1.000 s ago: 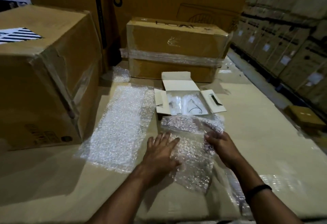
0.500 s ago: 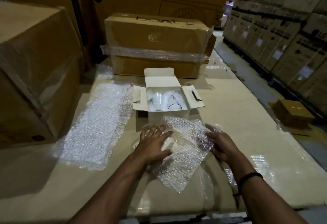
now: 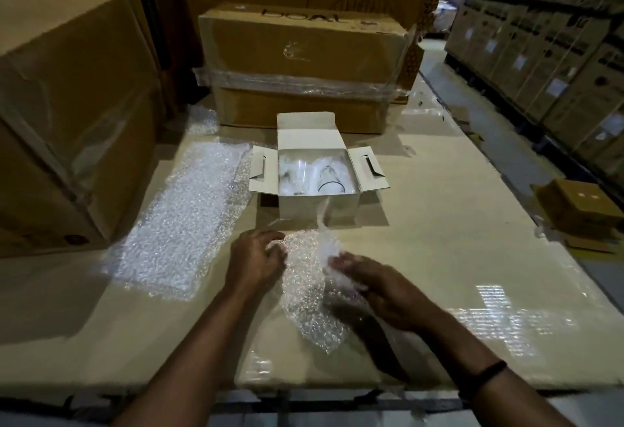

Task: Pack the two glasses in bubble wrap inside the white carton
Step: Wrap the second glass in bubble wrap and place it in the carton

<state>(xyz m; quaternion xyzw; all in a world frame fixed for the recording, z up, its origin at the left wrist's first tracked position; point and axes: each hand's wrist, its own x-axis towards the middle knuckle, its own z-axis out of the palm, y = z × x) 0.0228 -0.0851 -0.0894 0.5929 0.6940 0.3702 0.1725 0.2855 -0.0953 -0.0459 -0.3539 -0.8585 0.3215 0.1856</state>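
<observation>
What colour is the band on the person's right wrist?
Black. The wristband shows in the head view, low on the right.

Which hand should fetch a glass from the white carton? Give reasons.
Probably left: both hold the bubble wrap, but left hand sits nearer the white carton; right hand pinches the wrap's raised flap.
</observation>
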